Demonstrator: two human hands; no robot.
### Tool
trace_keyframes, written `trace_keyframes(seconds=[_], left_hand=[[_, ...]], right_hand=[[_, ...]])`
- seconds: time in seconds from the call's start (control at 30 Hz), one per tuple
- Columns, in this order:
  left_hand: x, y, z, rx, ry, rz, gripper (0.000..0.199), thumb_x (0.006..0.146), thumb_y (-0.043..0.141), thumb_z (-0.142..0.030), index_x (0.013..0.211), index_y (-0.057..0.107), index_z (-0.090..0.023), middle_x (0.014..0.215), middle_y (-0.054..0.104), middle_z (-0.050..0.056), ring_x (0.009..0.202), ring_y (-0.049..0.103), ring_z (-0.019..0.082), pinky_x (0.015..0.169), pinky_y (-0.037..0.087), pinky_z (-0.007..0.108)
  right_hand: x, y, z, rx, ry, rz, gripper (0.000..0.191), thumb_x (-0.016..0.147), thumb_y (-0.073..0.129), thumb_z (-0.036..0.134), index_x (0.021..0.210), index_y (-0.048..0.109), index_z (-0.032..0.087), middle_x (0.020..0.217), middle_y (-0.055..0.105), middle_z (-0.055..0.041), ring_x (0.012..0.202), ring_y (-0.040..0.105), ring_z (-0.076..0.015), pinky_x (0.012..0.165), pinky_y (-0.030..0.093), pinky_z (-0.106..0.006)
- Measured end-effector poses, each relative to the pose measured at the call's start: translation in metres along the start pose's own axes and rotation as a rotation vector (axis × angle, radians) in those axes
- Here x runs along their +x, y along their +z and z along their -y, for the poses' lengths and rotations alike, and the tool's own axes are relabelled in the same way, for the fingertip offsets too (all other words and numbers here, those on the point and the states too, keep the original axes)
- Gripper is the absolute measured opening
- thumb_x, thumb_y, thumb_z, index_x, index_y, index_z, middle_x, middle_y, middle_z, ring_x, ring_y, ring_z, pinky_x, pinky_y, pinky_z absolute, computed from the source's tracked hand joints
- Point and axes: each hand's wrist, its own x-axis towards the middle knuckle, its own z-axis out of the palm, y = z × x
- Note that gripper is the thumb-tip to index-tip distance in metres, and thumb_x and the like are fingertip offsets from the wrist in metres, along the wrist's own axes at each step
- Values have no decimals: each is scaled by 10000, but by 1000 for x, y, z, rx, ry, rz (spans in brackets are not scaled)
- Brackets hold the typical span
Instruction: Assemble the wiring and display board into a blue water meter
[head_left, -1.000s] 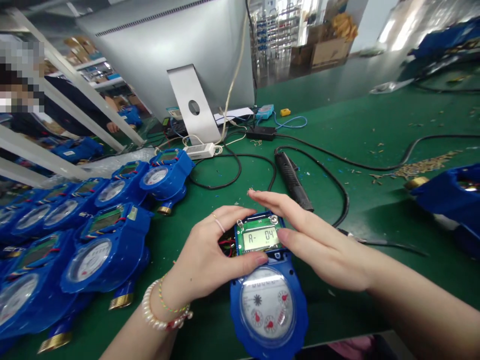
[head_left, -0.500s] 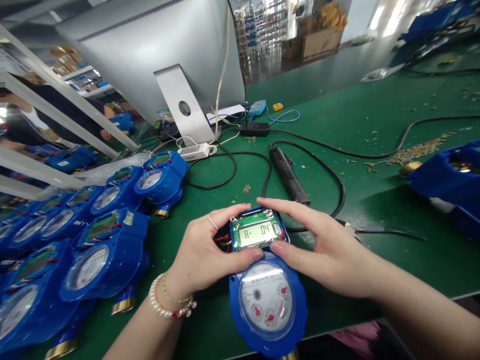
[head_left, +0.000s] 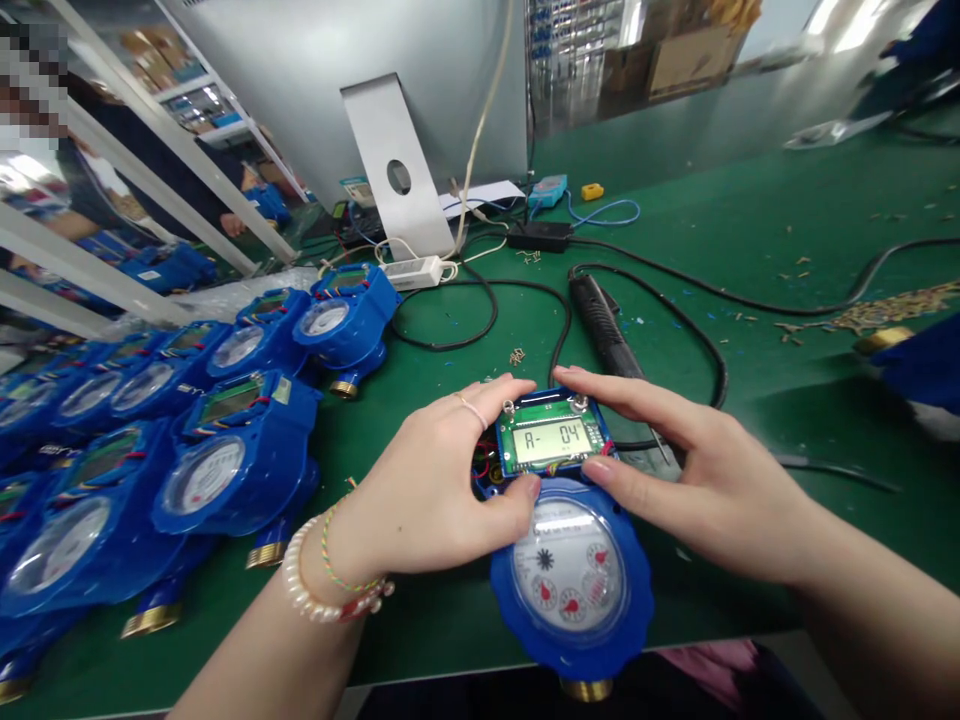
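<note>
In front of me a blue water meter [head_left: 499,615] lies on the green table, its round dial facing up and a brass end toward me. At its far end sits a green circuit board [head_left: 551,415] with a lit display reading "A- 04". My left hand [head_left: 450,480] grips the board end from the left, thumb below the display and fingers along the far edge. On the right side my right hand [head_left: 690,470] holds the same end, thumb at the board's lower right corner. Beyond the right hand lies a black electric screwdriver [head_left: 604,325], its tip near my fingers.
Several similar blue meters [head_left: 225,455] stand in rows at left. A monitor [head_left: 315,90] stands behind, with a white adapter [head_left: 412,272] and black cables [head_left: 667,262]. Loose screws [head_left: 900,307] and another blue meter [head_left: 922,365] lie at right. A person is beyond the white frame [head_left: 180,165].
The view has shifted, so the table and its contents sit further right and higher in the picture. Both hands stay on the water meter, and the display reading is the same.
</note>
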Motion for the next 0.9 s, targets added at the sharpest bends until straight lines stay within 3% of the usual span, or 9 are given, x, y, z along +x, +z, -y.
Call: trace_keyframes(seconds=[0.17, 0.43, 0.57, 0.77, 0.9], left_hand=[[0, 5, -8, 98, -44, -66, 618, 738, 584, -361, 1307, 497, -137, 1276, 538, 42, 1162, 516, 206, 1023, 405, 321], [2, 7, -9, 102, -49, -93, 595, 723, 590, -345, 1280, 507, -152, 1166, 600, 9, 1048, 573, 186, 936, 458, 291], [0, 12, -14, 107, -87, -120, 597, 720, 575, -328, 1285, 488, -155, 1223, 565, 7, 1089, 552, 182, 981, 436, 298], [0, 7, -15, 79, -111, -69, 576, 740, 579, -321, 1292, 471, -199, 1195, 579, -21, 1049, 568, 156, 933, 456, 264], [2, -3, -6, -20, -73, 48, 634, 773, 630, -431, 1348, 440, -244, 1288, 526, -44, 1126, 536, 142, 948, 437, 223]], right_hand=[[2, -1, 1, -42, -11, 6, 539, 947, 490, 291, 1305, 487, -113, 1207, 337, -106, 1119, 327, -220, 1006, 264, -149], [5, -4, 0, -82, 0, 9, 521, 928, 492, 326, 1297, 537, -39, 1175, 374, -88, 1078, 375, -242, 971, 334, -209], [3, -6, 2, -74, -19, 12, 549, 920, 468, 317, 1281, 521, -93, 1178, 370, -95, 1084, 371, -199, 955, 317, -136], [3, -7, -1, -48, 19, 20, 539, 931, 495, 333, 1302, 530, -57, 1179, 372, -87, 1087, 366, -217, 977, 311, -171], [2, -5, -5, -21, 30, 23, 545, 936, 513, 333, 1339, 510, -34, 1205, 345, -85, 1116, 328, -237, 1009, 299, -217]])
